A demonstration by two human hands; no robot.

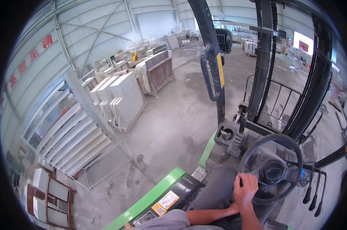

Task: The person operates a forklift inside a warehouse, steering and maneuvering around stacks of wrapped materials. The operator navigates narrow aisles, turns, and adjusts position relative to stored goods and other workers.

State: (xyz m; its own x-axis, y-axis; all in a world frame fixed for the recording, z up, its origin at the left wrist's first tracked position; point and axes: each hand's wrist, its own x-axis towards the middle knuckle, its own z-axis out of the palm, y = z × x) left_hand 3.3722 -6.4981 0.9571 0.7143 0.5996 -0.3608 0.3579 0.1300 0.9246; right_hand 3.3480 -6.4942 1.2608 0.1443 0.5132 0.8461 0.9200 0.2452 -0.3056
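My right hand (246,187) is closed at the left side of the black steering wheel (290,140), with a dark bit of the grip showing at its fingers. Below it, my left hand (232,209) rests low by my legs, close against my right forearm. Most of its fingers are hidden, so what it touches cannot be made out. Left of the wheel stands a gear lever (241,126) in a dusty console. Several black control levers (313,191) rise at the wheel's right.
I sit in a green and black forklift. Its mast (261,57) and a front pillar (215,76) partly block the view ahead. Stone slabs (127,99) lean on racks at left, near a metal frame of stacked panels (74,138). Dusty concrete floor (173,111) stretches ahead.
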